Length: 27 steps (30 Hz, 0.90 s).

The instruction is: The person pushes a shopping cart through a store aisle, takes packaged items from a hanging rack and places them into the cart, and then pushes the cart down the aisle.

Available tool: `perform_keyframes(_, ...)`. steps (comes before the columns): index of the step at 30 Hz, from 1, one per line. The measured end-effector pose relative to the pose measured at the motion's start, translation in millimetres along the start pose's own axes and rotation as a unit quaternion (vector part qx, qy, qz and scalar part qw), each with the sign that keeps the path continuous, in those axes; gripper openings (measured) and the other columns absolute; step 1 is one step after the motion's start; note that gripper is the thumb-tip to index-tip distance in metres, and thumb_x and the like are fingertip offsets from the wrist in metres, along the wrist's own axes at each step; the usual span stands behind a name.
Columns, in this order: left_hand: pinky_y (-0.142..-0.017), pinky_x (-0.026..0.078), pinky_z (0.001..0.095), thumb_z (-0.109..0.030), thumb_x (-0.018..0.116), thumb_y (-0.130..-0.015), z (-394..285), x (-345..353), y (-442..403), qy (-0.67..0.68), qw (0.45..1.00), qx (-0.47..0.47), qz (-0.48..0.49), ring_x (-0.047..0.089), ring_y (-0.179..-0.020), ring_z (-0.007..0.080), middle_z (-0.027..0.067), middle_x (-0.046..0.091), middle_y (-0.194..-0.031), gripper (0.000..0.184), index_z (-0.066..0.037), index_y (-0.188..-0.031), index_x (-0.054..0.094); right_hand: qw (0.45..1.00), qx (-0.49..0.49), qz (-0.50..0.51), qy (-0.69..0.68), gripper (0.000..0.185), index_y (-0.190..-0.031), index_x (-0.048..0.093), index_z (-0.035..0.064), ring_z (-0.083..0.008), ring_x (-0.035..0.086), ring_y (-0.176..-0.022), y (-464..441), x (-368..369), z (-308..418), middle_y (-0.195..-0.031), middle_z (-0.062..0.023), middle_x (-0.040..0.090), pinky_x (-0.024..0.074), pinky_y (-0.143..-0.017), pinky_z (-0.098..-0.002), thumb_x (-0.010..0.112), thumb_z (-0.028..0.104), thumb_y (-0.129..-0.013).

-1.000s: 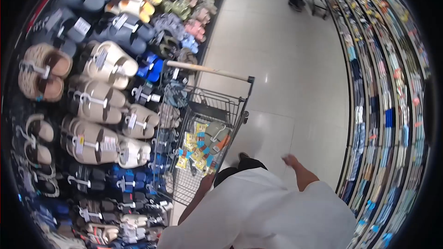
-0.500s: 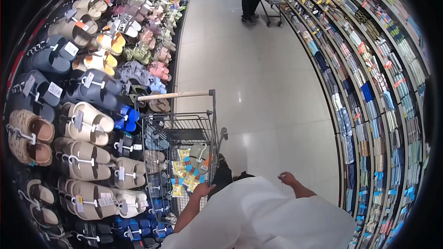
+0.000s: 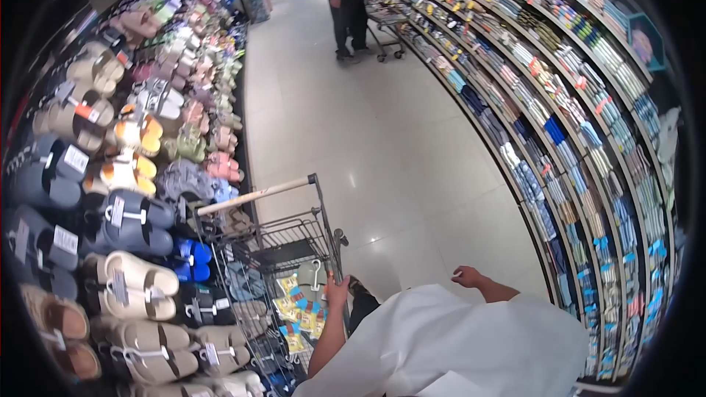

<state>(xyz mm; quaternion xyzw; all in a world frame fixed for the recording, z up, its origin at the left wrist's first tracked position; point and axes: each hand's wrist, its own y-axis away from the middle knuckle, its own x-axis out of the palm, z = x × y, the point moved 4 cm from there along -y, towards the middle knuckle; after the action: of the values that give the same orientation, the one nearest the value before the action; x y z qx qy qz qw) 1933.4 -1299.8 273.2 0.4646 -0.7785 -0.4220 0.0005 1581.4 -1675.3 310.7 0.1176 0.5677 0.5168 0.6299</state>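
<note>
1. My white shirt (image 3: pixel 456 331) fills the bottom of the view; my left hand (image 3: pixel 337 292) is at the right side of the cart (image 3: pixel 279 256), fingers up by its edge; I cannot tell whether they grip the frame or only touch it.
2. My right hand (image 3: pixel 471 278) is out over the floor (image 3: pixel 382 140), well apart from the cart; its fingers are curled; I cannot tell whether they pinch anything.
3. The cart is ahead to my left, its pale bar (image 3: pixel 257 195) across the far end; yellow-and-blue packets (image 3: pixel 290 307) lie in it, with a grey-green slipper pair (image 3: pixel 307 275) beside them.
4. Slippers (image 3: pixel 140 287) crowd the left side; packed shelves (image 3: pixel 548 169) curve along the right.
5. Farther up the aisle, a person (image 3: pixel 349 11) in dark clothes stands beside another cart (image 3: pixel 384 23).
</note>
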Motion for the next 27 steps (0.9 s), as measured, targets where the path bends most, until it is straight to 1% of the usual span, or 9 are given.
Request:
perform_keyframes(2,-0.099,0.048,0.0407,-0.030,0.079,-0.082,41.4,18.1,-48.5,-0.047,0.999,0.002,0.009,0.062,-0.118,0.0324,0.0222,0.062,-0.129,0.081,-0.001,-0.147,0.039,0.998,0.052,-0.001,0.020,0.047,-0.117,0.068,0.0078,-0.0302,0.070,-0.099,11.2,-6.9,-15.9,-0.104,-0.0156,0.074,0.0556,-0.088,-0.0402,0.072,0.043,-0.085)
perform_keyframes(3,-0.097,0.049,0.0415,-0.033,0.077,-0.083,55.3,23.6,-67.1,-0.028,0.999,0.001,0.016,0.063,-0.116,0.0328,0.0223,0.064,-0.126,0.072,0.001,-0.139,0.047,0.997,0.070,-0.013,-0.007,0.047,-0.117,0.068,0.0077,-0.0299,0.070,-0.098,10.3,-11.0,-16.9,-0.104,-0.0154,0.074,0.0557,-0.088,-0.0401,0.072,0.042,-0.085)
perform_keyframes(6,-0.079,0.052,0.0466,-0.035,0.071,-0.084,8.0,7.9,-49.5,0.029,0.998,-0.043,0.033,0.069,-0.088,0.0384,0.0202,0.071,-0.088,0.041,0.001,-0.102,0.065,0.990,0.122,-0.018,-0.064,0.046,-0.117,0.067,0.0078,-0.0285,0.071,-0.096,23.1,-15.4,-19.3,-0.103,-0.0148,0.074,0.0558,-0.087,-0.0391,0.073,0.040,-0.085)
perform_keyframes(7,-0.081,0.052,0.0503,-0.030,0.065,-0.086,9.0,8.6,-60.3,-0.083,0.994,0.056,-0.044,0.067,-0.091,0.0422,0.0241,0.070,-0.092,0.036,0.001,-0.105,0.064,0.988,0.130,-0.018,-0.080,0.045,-0.117,0.067,0.0081,-0.0278,0.071,-0.096,22.9,-17.7,-10.6,-0.103,-0.0146,0.074,0.0557,-0.087,-0.0385,0.073,0.040,-0.086)
perform_keyframes(14,-0.086,0.051,0.0545,-0.030,0.054,-0.091,-38.0,2.3,-74.0,-0.141,0.985,0.055,-0.077,0.065,-0.096,0.0464,0.0271,0.069,-0.097,0.038,-0.001,-0.113,0.062,0.997,0.007,-0.017,-0.069,0.040,-0.120,0.066,0.0088,-0.0261,0.070,-0.100,6.5,-19.1,74.1,-0.109,-0.0141,0.073,0.0546,-0.088,-0.0365,0.069,0.033,-0.089)
perform_keyframes(18,-0.086,0.051,0.0552,-0.028,0.051,-0.093,-62.3,-4.5,-83.7,-0.193,0.975,0.012,-0.107,0.065,-0.095,0.0477,0.0275,0.068,-0.099,0.038,-0.001,-0.116,0.063,0.996,0.023,-0.012,-0.090,0.040,-0.123,0.065,0.0087,-0.0294,0.068,-0.107,-13.2,-14.7,85.5,-0.115,-0.0167,0.071,0.0532,-0.091,-0.0377,0.067,0.030,-0.089)
perform_keyframes(24,-0.091,0.052,0.0506,-0.027,0.061,-0.089,-65.5,1.0,-133.4,-0.177,0.981,-0.042,-0.067,0.065,-0.105,0.0425,0.0244,0.068,-0.110,0.035,-0.003,-0.115,0.060,0.989,0.075,0.066,-0.108,0.045,-0.122,0.066,0.0067,-0.0302,0.069,-0.105,-68.9,20.1,-5.5,-0.117,-0.0182,0.070,0.0538,-0.090,-0.0382,0.071,0.031,-0.086)
perform_keyframes(26,-0.091,0.052,0.0504,-0.025,0.064,-0.086,-56.0,2.2,-153.5,-0.153,0.988,-0.007,-0.026,0.065,-0.105,0.0418,0.0241,0.068,-0.109,0.036,-0.004,-0.115,0.060,0.988,0.074,0.090,-0.104,0.046,-0.122,0.066,0.0055,-0.0303,0.070,-0.102,-82.2,-1.9,-4.7,-0.116,-0.0184,0.071,0.0544,-0.089,-0.0385,0.072,0.032,-0.085)
perform_keyframes(27,-0.090,0.052,0.0503,-0.024,0.065,-0.085,-56.4,1.4,-164.3,-0.141,0.990,0.013,-0.007,0.065,-0.105,0.0414,0.0240,0.068,-0.109,0.037,-0.004,-0.115,0.060,0.996,0.043,0.079,-0.030,0.036,-0.117,0.066,0.0005,-0.0275,0.072,-0.096,-87.4,-31.2,14.9,-0.106,-0.0171,0.073,0.0571,-0.084,-0.0377,0.068,0.022,-0.089)
